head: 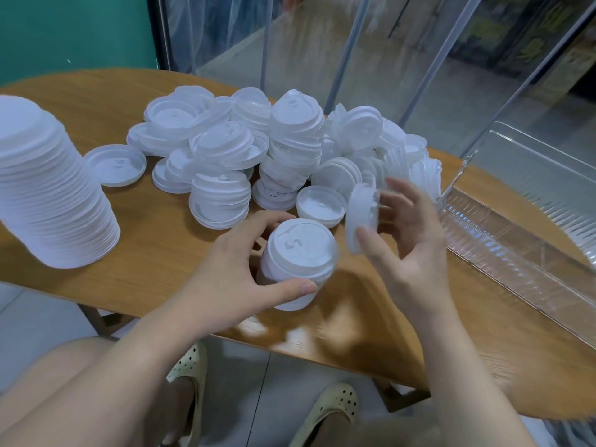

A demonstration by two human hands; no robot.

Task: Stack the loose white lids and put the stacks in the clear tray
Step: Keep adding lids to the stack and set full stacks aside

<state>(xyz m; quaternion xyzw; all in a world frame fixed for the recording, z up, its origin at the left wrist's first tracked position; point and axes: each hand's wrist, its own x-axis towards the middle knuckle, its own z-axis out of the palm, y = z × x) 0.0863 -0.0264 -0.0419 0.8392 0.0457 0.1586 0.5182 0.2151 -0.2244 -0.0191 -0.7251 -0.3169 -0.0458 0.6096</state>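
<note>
left hand point(238, 269) grips a lid stack point(298, 262), right hand point(409, 240) pinches 1 lid point(361, 217) beside the pile point(274, 150).

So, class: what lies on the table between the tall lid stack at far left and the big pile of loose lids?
In the head view, one single lid, on bare wooden table.

Two hands point(238, 262), one clear tray point(522, 227), one wooden table point(154, 253), uncounted loose white lids point(225, 146).
</note>
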